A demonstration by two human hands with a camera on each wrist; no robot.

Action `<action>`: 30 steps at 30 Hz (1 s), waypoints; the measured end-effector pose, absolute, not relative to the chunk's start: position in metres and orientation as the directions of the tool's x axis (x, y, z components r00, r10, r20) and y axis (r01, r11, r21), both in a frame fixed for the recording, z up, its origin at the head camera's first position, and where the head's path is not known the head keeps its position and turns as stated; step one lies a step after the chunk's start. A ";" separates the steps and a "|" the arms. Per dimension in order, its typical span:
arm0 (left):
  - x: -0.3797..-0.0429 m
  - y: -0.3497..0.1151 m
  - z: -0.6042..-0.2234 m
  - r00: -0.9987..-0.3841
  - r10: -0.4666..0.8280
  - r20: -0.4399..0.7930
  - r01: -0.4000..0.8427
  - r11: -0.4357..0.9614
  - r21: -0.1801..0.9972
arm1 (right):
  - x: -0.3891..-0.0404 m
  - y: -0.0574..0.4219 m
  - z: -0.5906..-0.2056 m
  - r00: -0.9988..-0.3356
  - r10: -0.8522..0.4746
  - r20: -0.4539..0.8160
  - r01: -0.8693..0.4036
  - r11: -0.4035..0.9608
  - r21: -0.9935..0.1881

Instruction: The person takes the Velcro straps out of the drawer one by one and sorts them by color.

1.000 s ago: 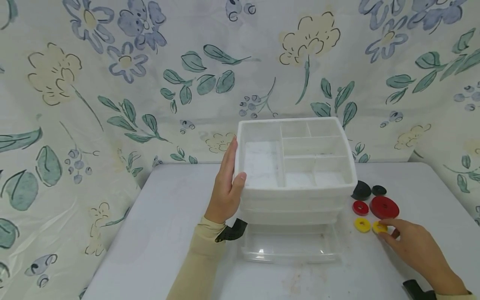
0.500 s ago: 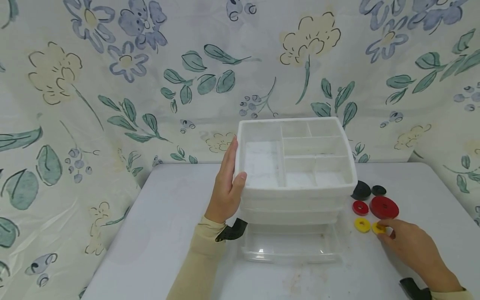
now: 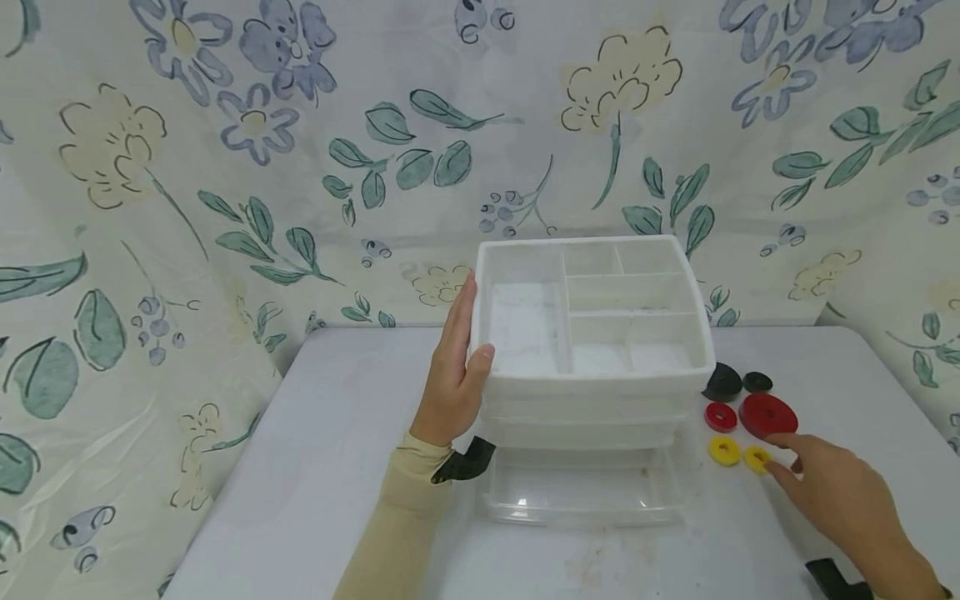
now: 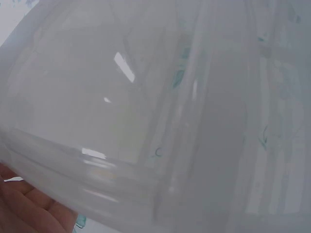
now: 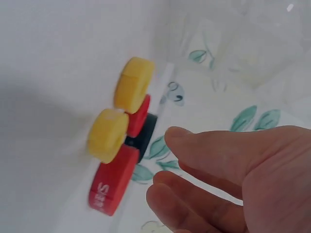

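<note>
A white drawer organizer (image 3: 592, 400) with a divided top tray stands mid-table. Its bottom clear drawer (image 3: 585, 492) is pulled out. My left hand (image 3: 450, 379) rests along the organizer's left side, fingers straight, thumb at the front corner. To the right, my right hand (image 3: 847, 496) hovers by a small yellow ring (image 3: 750, 467), thumb and fingers apart; in the right wrist view a gap separates them from the thick yellow piece (image 5: 104, 141). Beside that ring lies a second yellow ring (image 3: 720, 462). Behind them are a small red ring (image 3: 718, 426) and a large red disc (image 3: 765, 408).
A small black disc (image 3: 757, 382) and a larger black one (image 3: 723, 383), partly hidden by the organizer, lie farther back. Floral cloth (image 3: 375, 200) hangs behind and at both sides of the white table (image 3: 337, 467). Dark straps (image 3: 465, 461) circle the wrists.
My right hand touched the nearer yellow ring with its fingertips before; now the fingers have come off it and drawn slightly right. The left hand and the organizer have stayed put.
</note>
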State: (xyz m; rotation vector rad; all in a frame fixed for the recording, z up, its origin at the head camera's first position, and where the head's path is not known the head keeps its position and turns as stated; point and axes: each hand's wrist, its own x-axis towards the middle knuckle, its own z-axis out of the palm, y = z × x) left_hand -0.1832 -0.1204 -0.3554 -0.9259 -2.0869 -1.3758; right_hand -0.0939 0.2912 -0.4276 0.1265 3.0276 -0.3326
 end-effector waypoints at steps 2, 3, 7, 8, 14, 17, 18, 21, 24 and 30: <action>-0.184 -0.121 -0.355 -0.662 0.278 0.696 0.750 0.269 0.605 | -0.092 0.287 -0.423 -0.995 0.069 -0.074 0.084 0.972 -0.220; -0.184 -0.121 -0.355 -0.662 0.278 0.696 0.750 0.269 0.605 | -0.091 0.285 -0.421 -0.996 0.066 -0.056 0.078 0.971 -0.227; -0.185 -0.120 -0.355 -0.664 0.281 0.693 0.748 0.272 0.605 | -0.085 0.272 -0.414 -0.999 0.047 0.027 0.038 0.966 -0.254; -0.185 -0.120 -0.356 -0.664 0.281 0.693 0.747 0.274 0.606 | -0.083 0.269 -0.412 -0.998 0.041 0.048 0.027 0.965 -0.260; -0.185 -0.120 -0.355 -0.665 0.281 0.692 0.746 0.285 0.601 | -0.070 0.245 -0.404 -0.979 -0.010 0.201 -0.068 0.957 -0.283; -0.185 -0.120 -0.355 -0.664 0.282 0.692 0.747 0.287 0.600 | -0.065 0.234 -0.404 -0.947 -0.057 0.315 -0.147 0.951 -0.271; -0.185 -0.120 -0.354 -0.663 0.283 0.693 0.748 0.287 0.599 | -0.064 0.230 -0.404 -0.935 -0.071 0.346 -0.170 0.949 -0.265; -0.185 -0.120 -0.353 -0.661 0.282 0.695 0.749 0.288 0.596 | -0.061 0.220 -0.404 -0.906 -0.098 0.413 -0.217 0.943 -0.252; -0.184 -0.120 -0.353 -0.659 0.282 0.697 0.751 0.290 0.593 | -0.060 0.211 -0.404 -0.889 -0.121 0.443 -0.254 0.933 -0.254; -0.182 -0.122 -0.355 -0.665 0.277 0.694 0.746 0.294 0.598 | -0.056 0.191 -0.406 -0.867 -0.173 0.468 -0.321 0.911 -0.258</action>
